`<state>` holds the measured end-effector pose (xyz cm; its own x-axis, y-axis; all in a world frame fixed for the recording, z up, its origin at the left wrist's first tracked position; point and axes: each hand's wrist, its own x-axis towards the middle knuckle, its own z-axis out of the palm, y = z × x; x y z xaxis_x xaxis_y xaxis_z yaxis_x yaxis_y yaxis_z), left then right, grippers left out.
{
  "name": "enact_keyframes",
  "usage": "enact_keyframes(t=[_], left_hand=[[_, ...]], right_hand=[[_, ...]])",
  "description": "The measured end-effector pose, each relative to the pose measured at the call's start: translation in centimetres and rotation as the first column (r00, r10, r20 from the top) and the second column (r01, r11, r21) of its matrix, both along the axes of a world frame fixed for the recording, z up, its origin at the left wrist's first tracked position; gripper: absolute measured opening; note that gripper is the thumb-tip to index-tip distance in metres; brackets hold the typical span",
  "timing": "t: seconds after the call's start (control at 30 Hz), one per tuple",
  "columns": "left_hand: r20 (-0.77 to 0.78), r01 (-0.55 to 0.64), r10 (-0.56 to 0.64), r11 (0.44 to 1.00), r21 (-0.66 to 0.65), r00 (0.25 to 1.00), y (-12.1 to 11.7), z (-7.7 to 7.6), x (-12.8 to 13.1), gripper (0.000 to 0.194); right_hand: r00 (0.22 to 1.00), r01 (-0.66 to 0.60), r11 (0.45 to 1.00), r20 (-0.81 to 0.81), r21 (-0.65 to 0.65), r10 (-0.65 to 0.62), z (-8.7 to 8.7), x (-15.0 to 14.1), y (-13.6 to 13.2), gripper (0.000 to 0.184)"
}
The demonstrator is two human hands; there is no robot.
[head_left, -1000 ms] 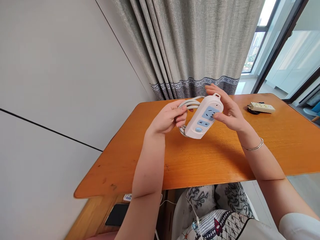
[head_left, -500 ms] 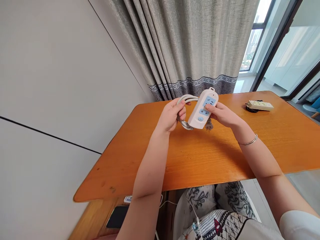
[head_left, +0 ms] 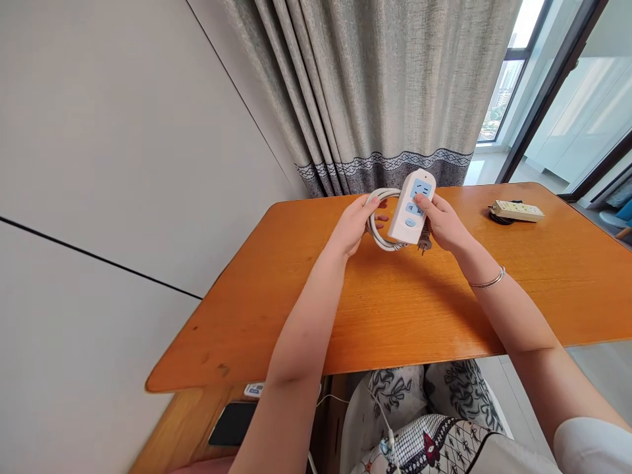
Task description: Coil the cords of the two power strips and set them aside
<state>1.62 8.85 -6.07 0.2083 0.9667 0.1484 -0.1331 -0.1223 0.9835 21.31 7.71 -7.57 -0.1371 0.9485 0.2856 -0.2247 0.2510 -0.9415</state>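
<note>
A white power strip [head_left: 401,224] with light-blue socket panels is held above the wooden table, tilted with its top to the right. My right hand [head_left: 442,217] grips its right side, thumb across the sockets and the other fingers hidden behind. The coiled white cord [head_left: 382,243] loops out on the left side of the strip. Around that coil my left hand [head_left: 356,222] is closed, the thumb on top and some fingertips showing inside the loop. Below my right hand hangs the grey plug [head_left: 424,245], its prongs pointing down.
On the table [head_left: 296,316], at the far right, lies a second, cream power strip [head_left: 517,210] with a black cord. A grey curtain [head_left: 390,85] hangs behind the table's far edge. A dark phone [head_left: 232,423] rests on a lower surface at the left, and a white wall flanks the table.
Both hands and the power strip have shifted slightly right and up in view. My left hand's fingers have loosened a little around the cord, and the coil shows rounder.
</note>
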Motion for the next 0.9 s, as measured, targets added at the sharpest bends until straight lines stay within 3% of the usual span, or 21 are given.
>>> enact_keyframes(t=[0.23,0.33,0.43,0.7,0.9], left_hand=[[-0.261,0.115,-0.074,0.983,0.143,0.963,-1.1,0.8,-0.7,0.055],[-0.366,0.144,-0.067,0.971,0.188,0.928,-1.4,0.8,-0.4,0.068],[-0.394,0.142,-0.041,0.963,0.230,0.918,-1.5,0.8,0.0,0.067],[-0.218,0.083,-0.047,0.984,0.158,0.975,-1.8,1.1,0.5,0.064],[-0.062,0.050,-0.041,0.988,0.149,0.997,-1.6,0.8,0.1,0.062]], right_hand=[[0.959,-0.140,0.987,0.259,0.080,0.115,0.8,0.6,-0.9,0.061],[0.955,-0.118,0.983,0.286,0.138,0.075,0.9,0.2,-1.3,0.053],[0.940,-0.077,0.981,0.341,0.178,0.012,0.9,0.0,-1.5,0.047],[0.941,-0.084,0.981,0.339,0.175,0.020,1.0,-0.2,-1.5,0.049],[0.938,-0.186,0.980,0.310,0.072,0.156,2.6,1.6,-2.0,0.058]])
